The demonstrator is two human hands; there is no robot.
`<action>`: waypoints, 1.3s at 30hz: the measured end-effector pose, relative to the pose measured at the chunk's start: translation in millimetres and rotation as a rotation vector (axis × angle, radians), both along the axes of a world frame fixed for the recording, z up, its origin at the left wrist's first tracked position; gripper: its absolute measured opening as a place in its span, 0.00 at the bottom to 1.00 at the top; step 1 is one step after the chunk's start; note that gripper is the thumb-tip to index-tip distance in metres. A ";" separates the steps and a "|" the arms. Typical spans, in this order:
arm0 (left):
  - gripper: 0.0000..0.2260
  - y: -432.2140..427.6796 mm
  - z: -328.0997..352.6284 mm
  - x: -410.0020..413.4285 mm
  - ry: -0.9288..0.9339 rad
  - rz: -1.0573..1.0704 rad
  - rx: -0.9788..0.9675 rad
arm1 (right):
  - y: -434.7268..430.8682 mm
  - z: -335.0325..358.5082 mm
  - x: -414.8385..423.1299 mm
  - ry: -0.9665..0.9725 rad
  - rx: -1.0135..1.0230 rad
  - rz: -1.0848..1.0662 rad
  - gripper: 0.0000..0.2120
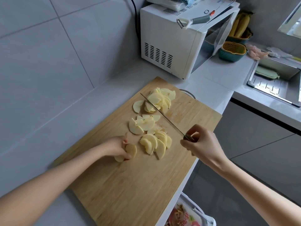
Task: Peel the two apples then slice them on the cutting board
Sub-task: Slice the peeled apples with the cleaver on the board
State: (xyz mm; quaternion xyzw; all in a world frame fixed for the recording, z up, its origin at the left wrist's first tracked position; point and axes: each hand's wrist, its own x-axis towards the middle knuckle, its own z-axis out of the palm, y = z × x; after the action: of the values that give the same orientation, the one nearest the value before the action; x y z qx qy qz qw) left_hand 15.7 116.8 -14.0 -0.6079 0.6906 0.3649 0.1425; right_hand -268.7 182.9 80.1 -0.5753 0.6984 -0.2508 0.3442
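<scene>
A wooden cutting board (140, 181) lies on the counter with several pale apple slices on it. One heap (160, 99) is at the far end, a looser group (143, 124) sits in the middle, and a fanned stack (156, 144) lies nearer. My left hand (116, 148) grips a peeled apple piece (131, 150) on the board. My right hand (201, 141) holds a knife by its handle. The knife's thin blade (162, 114) points away over the far heap.
A white microwave (179, 46) stands beyond the board with a peeler (193, 20) on top. To the right are baskets with bananas (241, 25) and a sink (276, 79). A white bin (190, 214) sits below the counter edge. A tiled wall is on the left.
</scene>
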 end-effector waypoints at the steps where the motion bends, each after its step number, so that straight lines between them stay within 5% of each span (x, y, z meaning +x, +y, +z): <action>1: 0.29 3.6 -0.3 1.0 0.004 0.011 -0.016 | 2.2 1.6 3.7 -0.057 0.028 0.004 0.07; 11: 0.24 44.7 2.3 -17.3 0.167 0.300 -0.204 | 28.5 16.9 35.5 -0.173 0.072 0.158 0.04; 20: 0.18 88.5 86.0 -9.5 0.962 0.858 0.068 | 49.6 54.5 44.6 -0.390 0.022 0.248 0.09; 30: 0.13 158.6 171.5 -50.1 1.241 0.888 -0.022 | 106.1 99.8 13.6 -0.563 0.017 0.324 0.11; 36: 0.06 199.7 196.6 -69.4 1.249 0.829 -0.146 | 136.5 107.5 -0.5 -0.603 -0.002 0.334 0.11; 39: 0.10 212.6 201.9 -76.9 1.235 0.839 -0.216 | 147.2 111.3 -4.5 -0.602 -0.012 0.342 0.11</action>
State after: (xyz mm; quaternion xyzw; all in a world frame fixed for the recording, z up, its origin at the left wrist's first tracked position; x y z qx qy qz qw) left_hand -61.3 329.4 187.9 -0.5155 0.3872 0.5934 -0.4819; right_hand -273.2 330.1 191.4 -0.5863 0.4574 -0.3520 0.5685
